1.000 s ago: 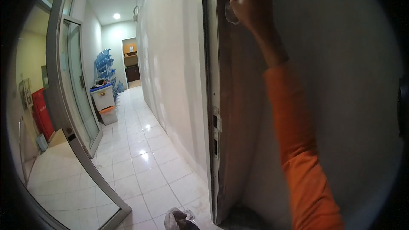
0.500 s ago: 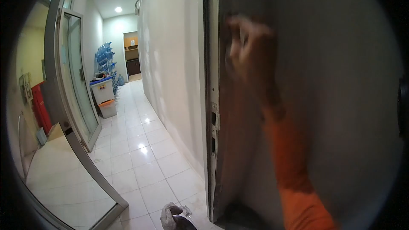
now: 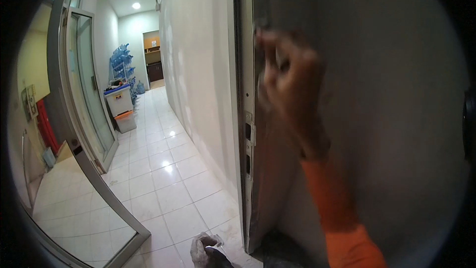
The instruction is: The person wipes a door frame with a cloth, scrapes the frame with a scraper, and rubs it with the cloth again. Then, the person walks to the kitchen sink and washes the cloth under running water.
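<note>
Right hand (image 3: 295, 77) now lower along the door frame (image 3: 249, 193) than a second ago, nearer the slotted metal plate (image 3: 249, 139). Blurred. Fingers curled, tips drawn together beside the frame's edge; cannot tell what they grip, or whether they touch. Wrist bent, forearm in an orange sleeve (image 3: 342, 203) rising from bottom right. Left hand (image 3: 202, 252) low at bottom centre, as before, something pale about it; its grip cannot be told. Door frame upright, between pale wall (image 3: 201, 94) and dark surface (image 3: 391, 119). Left: glass door (image 3: 91, 94). Beyond, blue bottles (image 3: 121, 62).
</note>
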Motion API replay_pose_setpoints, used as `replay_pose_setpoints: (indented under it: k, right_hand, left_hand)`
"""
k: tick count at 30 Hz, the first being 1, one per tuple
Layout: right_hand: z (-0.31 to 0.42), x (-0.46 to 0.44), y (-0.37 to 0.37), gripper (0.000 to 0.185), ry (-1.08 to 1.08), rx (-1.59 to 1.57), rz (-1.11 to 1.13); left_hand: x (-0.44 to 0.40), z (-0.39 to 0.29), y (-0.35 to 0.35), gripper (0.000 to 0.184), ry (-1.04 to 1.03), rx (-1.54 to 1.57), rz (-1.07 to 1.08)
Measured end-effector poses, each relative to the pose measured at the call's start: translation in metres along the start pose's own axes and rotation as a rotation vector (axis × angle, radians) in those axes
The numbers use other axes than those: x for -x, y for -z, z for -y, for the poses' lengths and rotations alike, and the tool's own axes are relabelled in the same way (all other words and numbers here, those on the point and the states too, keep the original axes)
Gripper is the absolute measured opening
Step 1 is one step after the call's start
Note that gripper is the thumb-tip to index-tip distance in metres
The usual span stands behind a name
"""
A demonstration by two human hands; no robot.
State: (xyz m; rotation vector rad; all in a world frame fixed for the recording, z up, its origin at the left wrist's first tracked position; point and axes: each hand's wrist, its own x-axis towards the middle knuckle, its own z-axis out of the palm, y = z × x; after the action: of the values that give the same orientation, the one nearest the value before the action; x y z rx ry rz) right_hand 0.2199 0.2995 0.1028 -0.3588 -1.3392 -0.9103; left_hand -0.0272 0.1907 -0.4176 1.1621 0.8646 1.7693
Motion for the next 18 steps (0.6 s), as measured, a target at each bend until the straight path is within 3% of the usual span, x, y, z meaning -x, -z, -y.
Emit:
replay_pose_setpoints:
  k: [2, 5, 8, 11, 14, 18]
  right_hand:
    - [-0.026, -0.045, -0.02, 0.014, 0.151, 0.041, -0.087]
    - [-0.036, -0.052, -0.021, 0.019, 0.183, -0.018, -0.078]
    - [-0.004, 0.008, 0.01, 0.018, 0.012, 0.0, 0.037]
    - [0.013, 0.026, 0.022, 0.018, -0.12, -0.014, 0.109]
    - [-0.015, -0.024, -0.003, 0.016, -0.059, -0.131, 0.031]
    - [-0.018, -0.025, 0.003, 0.015, 0.001, -0.052, 0.038]
  left_hand:
    - [0.001, -0.006, 0.001, 0.042, -0.002, -0.094, 0.001]
    - [0.004, -0.019, -0.003, 0.042, 0.101, -0.196, -0.069]
    - [0.006, -0.003, 0.006, 0.042, 0.058, -0.041, -0.061]
    - [0.011, -0.034, -0.003, 0.041, 0.053, -0.267, -0.038]
    - [0.011, -0.039, -0.005, 0.04, 0.079, -0.126, -0.024]
    - [0.01, -0.046, -0.003, 0.041, 0.04, -0.098, -0.05]
